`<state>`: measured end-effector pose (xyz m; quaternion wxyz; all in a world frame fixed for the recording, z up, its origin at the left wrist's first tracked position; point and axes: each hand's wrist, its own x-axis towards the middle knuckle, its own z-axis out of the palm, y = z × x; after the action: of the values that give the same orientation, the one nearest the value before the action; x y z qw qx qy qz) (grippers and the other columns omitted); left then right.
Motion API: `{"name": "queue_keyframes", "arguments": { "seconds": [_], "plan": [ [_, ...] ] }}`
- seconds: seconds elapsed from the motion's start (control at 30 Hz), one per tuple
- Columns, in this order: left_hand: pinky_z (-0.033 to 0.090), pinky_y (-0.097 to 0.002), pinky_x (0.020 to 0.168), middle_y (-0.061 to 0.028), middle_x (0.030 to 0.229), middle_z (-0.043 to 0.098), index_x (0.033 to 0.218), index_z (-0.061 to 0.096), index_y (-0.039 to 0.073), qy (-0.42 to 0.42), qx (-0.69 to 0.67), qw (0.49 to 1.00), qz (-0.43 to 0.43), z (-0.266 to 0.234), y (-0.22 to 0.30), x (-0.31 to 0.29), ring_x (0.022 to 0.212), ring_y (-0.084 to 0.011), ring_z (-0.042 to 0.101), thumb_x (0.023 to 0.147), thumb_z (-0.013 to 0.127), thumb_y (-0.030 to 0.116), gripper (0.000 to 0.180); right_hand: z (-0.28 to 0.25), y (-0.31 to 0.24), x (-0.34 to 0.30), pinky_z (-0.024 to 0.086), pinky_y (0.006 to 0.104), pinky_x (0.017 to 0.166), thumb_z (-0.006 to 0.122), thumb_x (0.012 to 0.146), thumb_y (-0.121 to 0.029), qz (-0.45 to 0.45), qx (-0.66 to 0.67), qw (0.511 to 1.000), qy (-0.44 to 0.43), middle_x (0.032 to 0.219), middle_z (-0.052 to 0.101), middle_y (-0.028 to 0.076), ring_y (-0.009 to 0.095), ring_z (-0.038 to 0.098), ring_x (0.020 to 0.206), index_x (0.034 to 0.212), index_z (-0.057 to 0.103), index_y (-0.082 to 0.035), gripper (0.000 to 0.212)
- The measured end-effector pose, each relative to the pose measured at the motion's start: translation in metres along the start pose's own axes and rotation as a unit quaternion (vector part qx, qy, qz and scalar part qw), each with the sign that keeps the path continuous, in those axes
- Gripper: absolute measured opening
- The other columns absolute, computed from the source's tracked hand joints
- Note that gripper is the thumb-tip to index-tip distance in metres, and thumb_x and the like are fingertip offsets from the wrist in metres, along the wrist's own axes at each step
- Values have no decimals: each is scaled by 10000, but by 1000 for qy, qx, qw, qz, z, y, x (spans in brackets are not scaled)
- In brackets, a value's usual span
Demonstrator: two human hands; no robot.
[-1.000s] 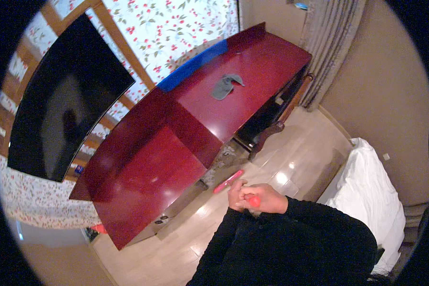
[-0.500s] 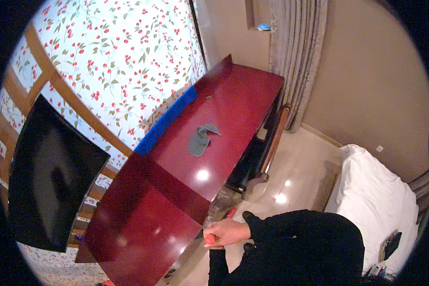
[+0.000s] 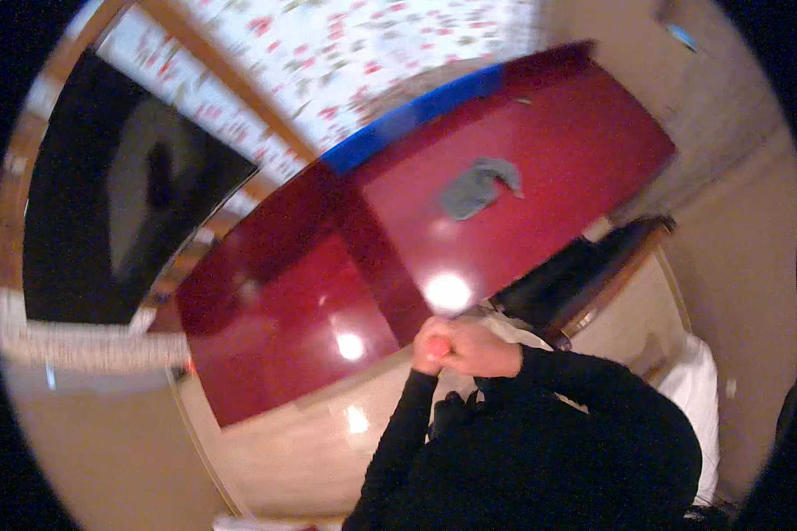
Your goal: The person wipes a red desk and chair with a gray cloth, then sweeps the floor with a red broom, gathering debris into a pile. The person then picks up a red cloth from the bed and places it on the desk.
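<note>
— Floral wallpaper (image 3: pixel 328 71) fills the top of the frame, and below it our glossy red worktop (image 3: pixel 540 177) runs from centre to upper right.

— Where's the thing we hold?

— Lower centre, just off the worktop's near edge: our left hand (image 3: pixel 427 347) and right hand (image 3: pixel 474 348) are pressed together, both curled round a small red object (image 3: pixel 440 348), mostly hidden. We judge it light and stiff; a firm wrap suits it.

— And the grey cloth (image 3: pixel 476 188)?

— Soft, limp, well apart from us, upper middle of the worktop.

— Room to move?

— Bare worktop left of the cloth. A dark screen (image 3: pixel 106 230) stands at left, a white bed (image 3: pixel 695 398) at lower right.
</note>
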<state>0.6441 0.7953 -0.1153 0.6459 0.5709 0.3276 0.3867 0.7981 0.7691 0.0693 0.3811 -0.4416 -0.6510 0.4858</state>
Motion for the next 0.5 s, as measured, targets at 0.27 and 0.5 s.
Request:
{"name": "queue_keyframes", "arguments": {
  "seconds": [0.27,0.5],
  "plan": [
    [451,-381,659,-91,771,586,807,561,91,101,167,980,-39,49,50,8,767,-238,612,721,706,282,255,-19,-13,-3,491,278,758,678,845,-64,51,-24,998,-29,912,652,74,154,618,820,984,623,-2,163],
    [446,-424,635,-107,761,596,799,503,85,64,165,983,53,23,40,-7,754,-336,626,659,730,377,396,11,-4,12,454,253,720,654,851,-34,88,-22,982,-163,876,613,55,126,571,802,933,601,-10,101]
  ]
}}
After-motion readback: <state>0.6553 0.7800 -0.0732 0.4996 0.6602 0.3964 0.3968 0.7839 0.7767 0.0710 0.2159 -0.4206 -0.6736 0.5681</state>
